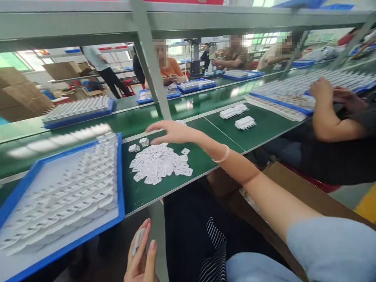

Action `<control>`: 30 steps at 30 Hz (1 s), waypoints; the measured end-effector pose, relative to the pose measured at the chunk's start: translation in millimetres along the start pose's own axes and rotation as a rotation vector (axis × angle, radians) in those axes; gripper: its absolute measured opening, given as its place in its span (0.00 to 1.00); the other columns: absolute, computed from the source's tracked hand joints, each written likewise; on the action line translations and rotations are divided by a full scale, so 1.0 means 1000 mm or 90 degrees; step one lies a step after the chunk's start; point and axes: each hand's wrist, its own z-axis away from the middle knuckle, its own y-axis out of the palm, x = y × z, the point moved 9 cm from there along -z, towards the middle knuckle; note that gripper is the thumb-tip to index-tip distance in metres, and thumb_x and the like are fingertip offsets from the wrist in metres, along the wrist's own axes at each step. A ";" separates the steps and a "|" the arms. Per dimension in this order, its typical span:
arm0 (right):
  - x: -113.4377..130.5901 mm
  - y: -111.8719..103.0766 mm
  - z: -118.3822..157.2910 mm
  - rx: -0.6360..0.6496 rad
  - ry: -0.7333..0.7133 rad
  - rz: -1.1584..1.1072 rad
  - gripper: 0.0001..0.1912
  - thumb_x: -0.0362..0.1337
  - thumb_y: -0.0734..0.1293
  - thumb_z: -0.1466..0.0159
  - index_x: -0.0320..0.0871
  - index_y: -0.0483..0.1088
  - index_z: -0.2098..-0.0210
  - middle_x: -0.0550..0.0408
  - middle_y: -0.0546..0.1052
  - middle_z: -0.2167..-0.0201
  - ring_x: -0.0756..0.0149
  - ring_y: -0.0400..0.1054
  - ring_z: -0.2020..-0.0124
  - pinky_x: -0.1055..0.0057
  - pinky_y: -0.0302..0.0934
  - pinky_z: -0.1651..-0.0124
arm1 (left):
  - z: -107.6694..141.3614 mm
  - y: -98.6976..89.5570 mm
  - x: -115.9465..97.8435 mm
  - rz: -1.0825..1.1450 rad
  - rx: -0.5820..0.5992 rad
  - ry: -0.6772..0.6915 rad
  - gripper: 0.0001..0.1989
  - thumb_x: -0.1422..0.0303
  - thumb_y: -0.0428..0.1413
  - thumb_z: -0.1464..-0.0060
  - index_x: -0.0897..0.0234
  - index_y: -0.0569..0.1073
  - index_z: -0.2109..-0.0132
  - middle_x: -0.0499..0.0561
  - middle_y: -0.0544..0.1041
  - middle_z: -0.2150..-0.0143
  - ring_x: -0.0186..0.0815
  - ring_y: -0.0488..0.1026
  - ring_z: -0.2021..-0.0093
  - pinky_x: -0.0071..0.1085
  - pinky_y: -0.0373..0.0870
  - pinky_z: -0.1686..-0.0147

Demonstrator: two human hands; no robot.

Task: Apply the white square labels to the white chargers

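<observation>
Low in the view, my left hand (142, 250) holds a small white part (138, 241) against its fingers, below the table's front edge. My right hand (172, 132) reaches across the green table with its fingers apart, and nothing shows between them. Under and in front of it lies a loose pile of flat white pieces (158, 162). Two small stacks of white pieces (143, 141) stand just left of my right fingertips. To the left, a blue-rimmed tray (120, 176) carries rows of white parts (88, 176).
Two white bundles (245, 123) lie farther right on the table. A metal shelf post (155, 70) rises behind my right hand. At the right, a person's bare forearms (326, 113) are beside more blue trays (282, 102). Other people sit across the line.
</observation>
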 end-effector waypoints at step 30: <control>-0.044 -0.025 0.220 -0.246 0.305 0.078 0.30 0.48 0.75 0.50 0.45 0.67 0.52 0.45 0.76 0.54 0.49 0.73 0.55 0.52 0.69 0.51 | 0.036 0.168 -0.010 0.283 0.259 -0.340 0.29 0.56 0.64 0.48 0.60 0.74 0.40 0.59 0.69 0.34 0.52 0.70 0.37 0.49 0.64 0.35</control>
